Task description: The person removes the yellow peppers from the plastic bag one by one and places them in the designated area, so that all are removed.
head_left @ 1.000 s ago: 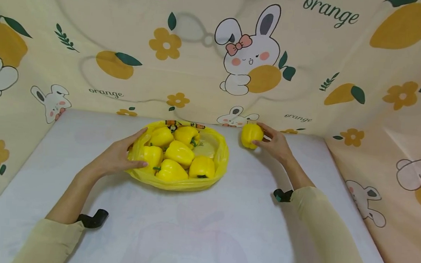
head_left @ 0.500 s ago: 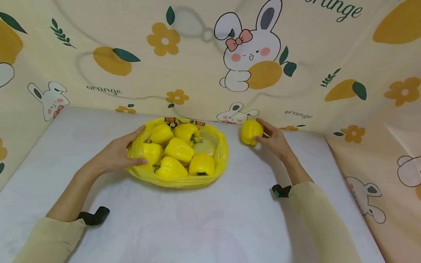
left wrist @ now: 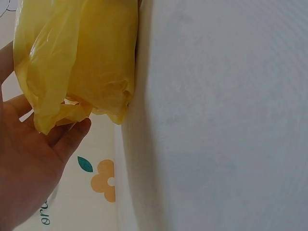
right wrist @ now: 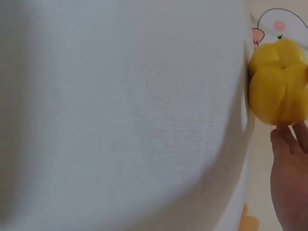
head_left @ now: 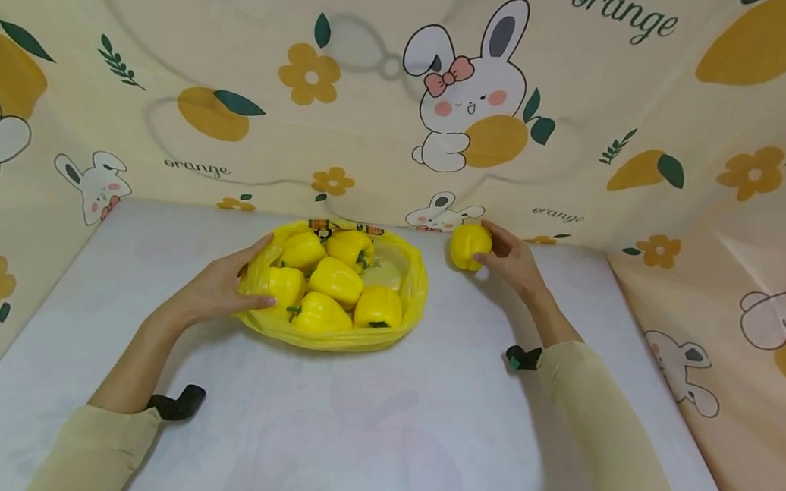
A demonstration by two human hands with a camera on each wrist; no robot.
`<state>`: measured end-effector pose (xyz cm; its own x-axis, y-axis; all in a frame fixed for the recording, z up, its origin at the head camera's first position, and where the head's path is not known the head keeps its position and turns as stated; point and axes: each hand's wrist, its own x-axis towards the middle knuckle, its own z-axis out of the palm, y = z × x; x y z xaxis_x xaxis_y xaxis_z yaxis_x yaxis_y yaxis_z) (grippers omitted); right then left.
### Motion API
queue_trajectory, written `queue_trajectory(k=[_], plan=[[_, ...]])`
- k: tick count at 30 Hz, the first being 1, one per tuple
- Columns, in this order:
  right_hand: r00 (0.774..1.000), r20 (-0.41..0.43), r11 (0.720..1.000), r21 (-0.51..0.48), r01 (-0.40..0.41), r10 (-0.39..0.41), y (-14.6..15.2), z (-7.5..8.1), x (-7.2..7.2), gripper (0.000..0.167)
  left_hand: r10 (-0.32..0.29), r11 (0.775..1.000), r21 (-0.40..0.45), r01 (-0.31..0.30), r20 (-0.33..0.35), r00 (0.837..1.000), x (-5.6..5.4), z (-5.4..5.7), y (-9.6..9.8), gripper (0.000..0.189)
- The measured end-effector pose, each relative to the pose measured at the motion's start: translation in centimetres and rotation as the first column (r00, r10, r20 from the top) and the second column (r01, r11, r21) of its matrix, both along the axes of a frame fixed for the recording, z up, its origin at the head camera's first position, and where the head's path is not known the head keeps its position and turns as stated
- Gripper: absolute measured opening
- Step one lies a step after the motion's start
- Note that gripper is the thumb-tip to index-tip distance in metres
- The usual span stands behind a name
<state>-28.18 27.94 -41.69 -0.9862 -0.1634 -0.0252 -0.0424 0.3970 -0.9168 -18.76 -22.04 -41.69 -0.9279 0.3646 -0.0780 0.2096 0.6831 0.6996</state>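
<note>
A yellow plastic bag (head_left: pixel 331 342), its mouth spread wide, lies toward the back of the table with several yellow bell peppers (head_left: pixel 336 282) inside. My left hand (head_left: pixel 215 286) grips the bag's left side, the thumb over the rim and the fingers outside. From the left wrist view, that hand (left wrist: pixel 33 159) has its fingers partly behind the hanging folds of the bag (left wrist: pixel 96 53). To the right of the bag, my right hand (head_left: pixel 511 265) holds a single yellow bell pepper (head_left: pixel 470 247) between thumb and fingers. In the right wrist view this pepper (right wrist: pixel 276 91) is right at the table surface.
The pale table (head_left: pixel 352 440) ends at a printed cloth backdrop (head_left: pixel 374 122) close behind the bag and the pepper. More of the same cloth rises at the left and right sides. A clear plastic patch (head_left: pixel 384 271) shows inside the bag's right part.
</note>
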Motion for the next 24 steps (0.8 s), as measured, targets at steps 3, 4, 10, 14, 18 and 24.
queue_trajectory(k=[3, 4, 10, 14, 18, 24], plan=[[0.999, -0.049, 0.999, -0.031, 0.016, -0.017, 0.0, 0.4, 0.2, 0.066, -0.002, 1.000, -0.001, 0.002, -0.004, 1.000, -0.1, 0.1, 0.0, 0.110], [0.998, -0.066, 0.999, -0.041, 0.017, -0.019, 0.0, 0.5, 0.3, 0.065, -0.001, 1.000, -0.002, 0.001, -0.003, 1.000, -0.1, 0.1, 0.0, 0.110], [0.985, -0.167, 0.998, -0.060, 0.033, -0.043, 0.0, 1.3, 1.2, 0.058, 0.000, 1.000, -0.013, 0.000, 0.017, 1.000, 0.1, 0.2, 0.0, 0.110], [0.975, -0.215, 0.996, -0.081, 0.033, -0.050, -0.2, 1.9, 1.8, 0.053, -0.007, 1.000, -0.013, 0.007, 0.019, 1.000, 0.2, 0.1, 0.0, 0.110], [0.966, -0.258, 0.995, -0.096, 0.004, -0.029, -0.5, 2.7, 2.3, 0.050, -0.010, 1.000, -0.021, 0.010, 0.011, 1.000, 0.1, 0.3, 0.0, 0.110], [0.963, -0.269, 0.995, -0.098, -0.033, 0.005, -1.1, 3.3, 2.7, 0.050, -0.005, 0.999, -0.033, 0.006, 0.018, 1.000, 0.1, 0.5, 0.2, 0.111]])
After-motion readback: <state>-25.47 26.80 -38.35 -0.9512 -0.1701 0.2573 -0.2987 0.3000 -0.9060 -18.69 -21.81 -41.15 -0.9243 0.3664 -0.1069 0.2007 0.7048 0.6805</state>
